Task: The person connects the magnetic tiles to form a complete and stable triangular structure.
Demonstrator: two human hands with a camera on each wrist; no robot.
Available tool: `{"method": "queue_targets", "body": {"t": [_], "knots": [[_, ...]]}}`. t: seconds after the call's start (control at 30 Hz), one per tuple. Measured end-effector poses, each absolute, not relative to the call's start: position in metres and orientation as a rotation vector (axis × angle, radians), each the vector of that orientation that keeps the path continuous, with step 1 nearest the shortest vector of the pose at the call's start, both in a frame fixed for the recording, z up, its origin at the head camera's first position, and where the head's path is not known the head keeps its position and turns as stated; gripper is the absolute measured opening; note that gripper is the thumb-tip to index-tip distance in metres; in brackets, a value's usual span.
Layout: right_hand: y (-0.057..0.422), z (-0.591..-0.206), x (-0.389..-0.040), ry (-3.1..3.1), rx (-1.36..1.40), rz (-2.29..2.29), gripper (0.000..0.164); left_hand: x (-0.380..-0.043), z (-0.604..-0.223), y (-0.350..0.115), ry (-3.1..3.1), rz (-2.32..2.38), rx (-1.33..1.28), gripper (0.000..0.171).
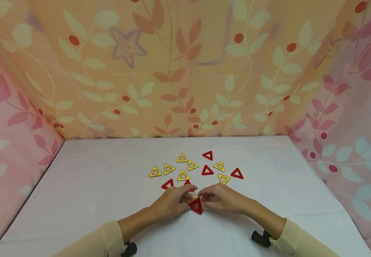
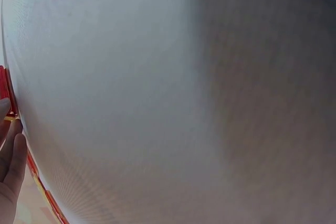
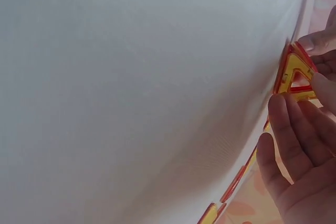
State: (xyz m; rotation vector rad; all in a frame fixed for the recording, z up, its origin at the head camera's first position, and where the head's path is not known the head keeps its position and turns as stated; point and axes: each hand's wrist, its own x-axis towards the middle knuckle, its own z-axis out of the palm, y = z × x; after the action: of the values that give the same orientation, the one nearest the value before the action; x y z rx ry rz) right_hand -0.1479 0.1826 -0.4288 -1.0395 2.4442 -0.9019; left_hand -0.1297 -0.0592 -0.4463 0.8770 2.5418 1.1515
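Observation:
Between both hands stands a small pyramid-like shape of joined magnetic triangle tiles, just above or on the table near its front middle. A red triangle tile (image 1: 199, 206) of it faces the head camera, and a yellow triangle tile (image 3: 286, 80) shows on the right wrist side. My left hand (image 1: 170, 202) pinches the shape from the left, thumb low by the red tile (image 2: 5, 88). From the right, my right hand (image 1: 228, 199) holds it, thumb on the yellow face and fingertips under its lower edge. Some fingers are hidden behind the shape.
Beyond the hands lie several loose yellow triangle tiles (image 1: 155, 175) and several red triangle tiles (image 1: 207, 174) on the white-covered table (image 1: 92, 200). One red tile (image 1: 188, 183) is partly hidden by the left fingers. Patterned curtains (image 1: 185, 71) enclose the back and sides.

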Motion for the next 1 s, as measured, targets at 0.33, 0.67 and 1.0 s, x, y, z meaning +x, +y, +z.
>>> {"method": "queue_targets", "body": {"t": [0.33, 0.67, 1.0], "knots": [[0.1826, -0.4309, -0.1476, 2.483, -1.069, -0.850, 0.032, -0.1288, -0.4450, -0.0590, 2.552, 1.140, 0.883, 0.055], [0.1841, -0.4322, -0.1462, 2.471, -1.056, -0.851, 0.033, -0.1292, -0.4456, -0.0588, 2.500, 1.161, 0.889, 0.055], [0.1868, -0.4314, -0.1391, 2.430, -1.052, -0.850, 0.027, -0.1242, -0.4438, -0.0588, 2.369, 1.212, 0.934, 0.053]]}}
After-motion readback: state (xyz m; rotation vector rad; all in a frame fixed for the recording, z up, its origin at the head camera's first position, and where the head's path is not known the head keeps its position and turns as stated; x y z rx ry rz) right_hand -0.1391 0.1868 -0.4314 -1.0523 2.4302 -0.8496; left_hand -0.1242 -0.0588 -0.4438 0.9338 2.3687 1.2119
